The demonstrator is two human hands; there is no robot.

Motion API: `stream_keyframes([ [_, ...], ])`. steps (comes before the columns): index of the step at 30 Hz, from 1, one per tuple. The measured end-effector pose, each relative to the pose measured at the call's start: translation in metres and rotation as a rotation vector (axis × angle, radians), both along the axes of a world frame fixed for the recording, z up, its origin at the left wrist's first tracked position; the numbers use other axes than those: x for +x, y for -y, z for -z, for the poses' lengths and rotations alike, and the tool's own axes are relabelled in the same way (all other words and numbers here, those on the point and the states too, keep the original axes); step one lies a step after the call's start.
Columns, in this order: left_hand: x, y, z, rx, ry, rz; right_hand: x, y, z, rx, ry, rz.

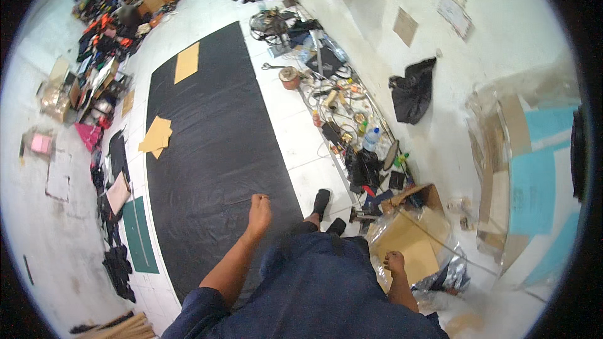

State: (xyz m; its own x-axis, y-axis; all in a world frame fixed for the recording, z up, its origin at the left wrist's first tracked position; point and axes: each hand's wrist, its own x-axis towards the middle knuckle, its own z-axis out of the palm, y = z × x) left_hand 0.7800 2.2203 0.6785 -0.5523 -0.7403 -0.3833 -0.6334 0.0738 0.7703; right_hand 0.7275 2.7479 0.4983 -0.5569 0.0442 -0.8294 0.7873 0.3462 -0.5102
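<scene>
A long black sheet [207,132] lies spread on the white tiled floor. Above its near right part is my left hand [259,211], its fingers pinched together. A thin dark line shows beside the fingertips; whether it is a held tool or a crease cannot be made out. My right hand [394,262] hangs on the right with its fingers curled in, and nothing shows in it. Below that hand is a stack of yellow-tan sheets [411,245] in clear plastic. Toward the sheet's left edge lie overlapping tan pieces [157,136], and another tan rectangle [186,63] rests near its far end.
Scissors [274,66], a reddish-brown tin [289,78], a water bottle [371,139] and much clutter line the right wall. A green cutting mat [139,236] lies left of the black sheet. Heaped fabric scraps [110,31] fill the far left. Blue-and-white panels [534,188] lean at right.
</scene>
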Motion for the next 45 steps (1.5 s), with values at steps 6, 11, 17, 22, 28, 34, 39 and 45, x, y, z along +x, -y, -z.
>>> stream_keyframes([
  [6,-0.004,-0.012,-0.009,0.162,-0.098,0.043,-0.030,-0.002,-0.006,-0.001,-0.033,-0.037],
  [11,-0.006,-0.018,-0.030,0.455,-0.317,-0.064,-0.050,-0.002,-0.005,0.025,-0.003,-0.027],
  [17,0.018,-0.006,-0.049,0.504,-0.414,-0.248,-0.071,0.003,0.012,-0.101,0.061,-0.100],
  [22,0.048,0.010,-0.044,0.486,-0.471,-0.390,-0.080,0.030,0.010,-0.007,0.037,-0.156],
  [28,0.062,0.019,-0.052,0.384,-0.420,-0.540,-0.097,0.064,-0.010,0.002,0.028,-0.253],
  [34,0.082,0.041,-0.069,0.399,-0.446,-0.660,-0.115,0.097,-0.010,0.138,0.020,-0.419],
  [39,0.109,0.076,-0.061,0.431,-0.527,-0.740,-0.139,0.139,0.000,0.161,-0.006,-0.546],
  [45,0.138,0.148,-0.035,0.524,-0.641,-0.839,-0.158,0.236,-0.021,0.174,-0.223,-0.682],
])
